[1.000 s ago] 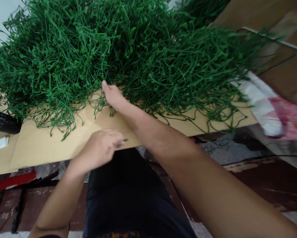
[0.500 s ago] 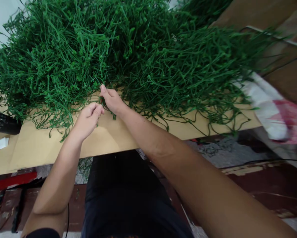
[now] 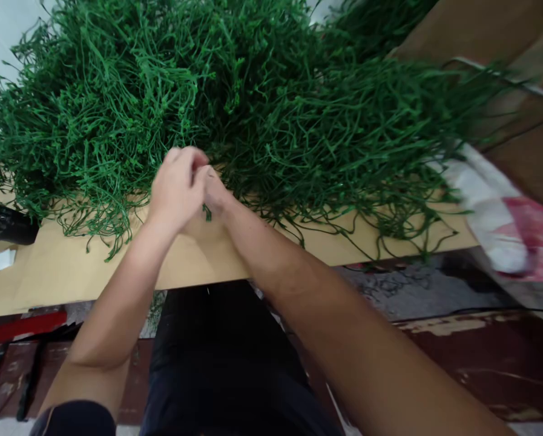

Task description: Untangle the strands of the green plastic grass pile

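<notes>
My left hand [image 3: 175,184] is closed, its curled fingers lapping over the fingers of my right hand [image 3: 217,192]. Whatever it grips is hidden. From under my closed right hand pokes the end of a thin green artificial stem [image 3: 206,212]. Both hands meet just above the tan board, at the front of a big heap of green artificial stems [image 3: 130,103]. These are thin, wavy and tangled, with small budded tips. More stems [image 3: 335,139] lie loosely spread to the right.
The tan cardboard-like tabletop [image 3: 85,278] ends close to my legs. At left are a black cylinder [image 3: 3,223] and a white scrap [image 3: 4,259]. A white and pink cloth [image 3: 502,224] lies at right, near brown cardboard [image 3: 489,36]. Below is a dark red surface [image 3: 489,357].
My left hand has moved up and right, from just below my right hand to overlapping its fingers. My right hand has stayed nearly in place. The view has shifted slightly.
</notes>
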Demonstrator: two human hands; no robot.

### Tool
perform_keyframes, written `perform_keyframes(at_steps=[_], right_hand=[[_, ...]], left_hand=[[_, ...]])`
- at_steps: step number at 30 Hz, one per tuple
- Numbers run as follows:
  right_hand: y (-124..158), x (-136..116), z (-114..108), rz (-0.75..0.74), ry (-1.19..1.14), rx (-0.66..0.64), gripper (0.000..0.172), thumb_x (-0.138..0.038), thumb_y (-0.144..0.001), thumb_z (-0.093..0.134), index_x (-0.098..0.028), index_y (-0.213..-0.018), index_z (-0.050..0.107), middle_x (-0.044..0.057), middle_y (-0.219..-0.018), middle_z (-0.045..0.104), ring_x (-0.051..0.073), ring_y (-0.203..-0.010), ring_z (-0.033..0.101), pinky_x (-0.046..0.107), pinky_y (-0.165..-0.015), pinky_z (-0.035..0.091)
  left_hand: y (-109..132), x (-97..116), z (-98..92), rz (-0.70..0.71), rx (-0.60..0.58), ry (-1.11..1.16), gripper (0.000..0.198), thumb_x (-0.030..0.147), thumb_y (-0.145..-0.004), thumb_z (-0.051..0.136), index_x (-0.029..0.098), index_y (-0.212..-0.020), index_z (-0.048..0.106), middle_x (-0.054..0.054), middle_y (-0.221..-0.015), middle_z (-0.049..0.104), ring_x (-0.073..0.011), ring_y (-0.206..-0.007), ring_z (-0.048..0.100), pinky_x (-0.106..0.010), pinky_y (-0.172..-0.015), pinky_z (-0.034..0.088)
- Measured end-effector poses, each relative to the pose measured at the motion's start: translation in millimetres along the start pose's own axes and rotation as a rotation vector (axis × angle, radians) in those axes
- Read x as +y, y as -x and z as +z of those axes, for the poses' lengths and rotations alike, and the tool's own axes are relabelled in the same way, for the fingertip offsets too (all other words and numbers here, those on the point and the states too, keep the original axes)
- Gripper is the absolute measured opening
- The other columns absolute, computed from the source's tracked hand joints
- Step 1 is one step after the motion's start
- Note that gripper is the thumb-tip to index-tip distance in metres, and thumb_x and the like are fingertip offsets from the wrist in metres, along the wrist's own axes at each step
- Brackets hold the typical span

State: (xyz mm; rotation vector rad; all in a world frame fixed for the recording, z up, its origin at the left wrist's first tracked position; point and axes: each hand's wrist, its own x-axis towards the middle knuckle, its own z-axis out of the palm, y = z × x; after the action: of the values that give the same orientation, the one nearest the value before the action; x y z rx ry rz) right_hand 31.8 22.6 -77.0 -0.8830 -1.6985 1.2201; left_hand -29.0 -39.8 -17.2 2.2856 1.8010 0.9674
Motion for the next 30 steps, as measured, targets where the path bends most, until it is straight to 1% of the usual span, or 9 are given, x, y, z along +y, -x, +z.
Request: perform_keyframes(at_steps=[1,3,6,8,13,20,25,28,30], right_hand=[[-1,2,0,0.007,-0.047,0.062,0.048,-0.042,-0.095,0.013,-0.018,-0.064,0.041,-0.001,-0.065,0.045,0.007,-0.066,0.046,0.020,-0.068,0.041],[-1,4,-1,0.041,-0.164,0.156,0.050,-0.048,-0.092,0.021,-0.018,-0.061,0.044,-0.003,-0.060,0.041,0.007,-0.059,0.042,0.021,-0.062,0.039],[2,0,-3,0.093,-0.300,0.157,0.044,-0.048,-0.088,0.038,-0.017,-0.058,0.049,-0.005,-0.053,0.035,0.007,-0.050,0.034,0.022,-0.052,0.032],[4,-5,-5,0.135,-0.366,0.157,0.039,-0.042,-0.088,0.043,-0.017,-0.058,0.049,-0.006,-0.051,0.034,0.007,-0.047,0.032,0.022,-0.050,0.029],[6,-11,-8,0.210,-0.464,0.186,0.035,-0.031,-0.090,0.042,-0.016,-0.059,0.052,-0.006,-0.049,0.037,0.005,-0.045,0.033,0.021,-0.049,0.028],[2,-1,-4,0.165,-0.482,0.115,0.035,-0.027,-0.089,0.045,-0.014,-0.056,0.050,-0.006,-0.046,0.041,0.003,-0.043,0.035,0.018,-0.048,0.030],[0,4,-6,0.145,-0.504,0.122,0.036,-0.034,-0.089,0.044,-0.015,-0.058,0.049,-0.006,-0.046,0.042,0.002,-0.041,0.035,0.016,-0.044,0.029],[-1,4,-7,0.142,-0.497,0.124,0.036,-0.036,-0.087,0.047,-0.015,-0.058,0.049,-0.006,-0.046,0.042,0.002,-0.041,0.037,0.015,-0.044,0.030],[-2,4,-7,0.137,-0.493,0.126,0.036,-0.037,-0.087,0.047,-0.015,-0.058,0.049,-0.006,-0.046,0.042,0.002,-0.041,0.036,0.015,-0.044,0.030]], left_hand=[[7,-14,-5.5,-0.063,-0.019,-0.033,0.016,0.029,-0.082,0.050,0.015,-0.086,0.057,-0.005,-0.089,0.060,-0.0174,-0.089,0.056,-0.034,-0.083,0.045],[18,-33,-14.3,-0.165,-0.172,-0.084,0.024,0.038,-0.081,0.049,0.016,-0.083,0.058,-0.003,-0.079,0.060,-0.0152,-0.076,0.054,-0.031,-0.074,0.044],[26,-43,-15.3,-0.239,-0.322,-0.158,0.034,0.047,-0.080,0.046,0.016,-0.086,0.059,-0.004,-0.079,0.061,-0.0144,-0.067,0.051,-0.029,-0.066,0.040],[26,-41,-9.0,-0.240,-0.314,-0.196,0.035,0.048,-0.079,0.046,0.016,-0.084,0.058,-0.004,-0.079,0.060,-0.0144,-0.066,0.049,-0.027,-0.063,0.037],[23,-37,0.7,-0.237,-0.302,-0.136,0.031,0.041,-0.083,0.039,0.018,-0.065,0.049,0.001,-0.060,0.048,-0.0117,-0.056,0.041,-0.025,-0.057,0.029],[36,-46,-0.5,-0.310,-0.312,0.081,0.032,0.040,-0.084,0.039,0.017,-0.062,0.046,0.002,-0.055,0.046,-0.0105,-0.055,0.042,-0.025,-0.059,0.032],[36,-35,8.7,-0.526,-0.236,0.424,0.019,0.025,-0.084,0.043,0.017,-0.067,0.044,0.004,-0.058,0.048,-0.0065,-0.049,0.040,-0.020,-0.050,0.031],[36,-23,7.9,-0.687,-0.221,0.685,0.014,0.018,-0.085,0.041,0.019,-0.071,0.037,0.006,-0.057,0.048,-0.0041,-0.040,0.036,-0.018,-0.040,0.022],[36,-18,5.7,-0.733,-0.230,0.798,0.013,0.016,-0.085,0.041,0.019,-0.073,0.036,0.007,-0.055,0.045,-0.0031,-0.037,0.031,-0.016,-0.038,0.016]])
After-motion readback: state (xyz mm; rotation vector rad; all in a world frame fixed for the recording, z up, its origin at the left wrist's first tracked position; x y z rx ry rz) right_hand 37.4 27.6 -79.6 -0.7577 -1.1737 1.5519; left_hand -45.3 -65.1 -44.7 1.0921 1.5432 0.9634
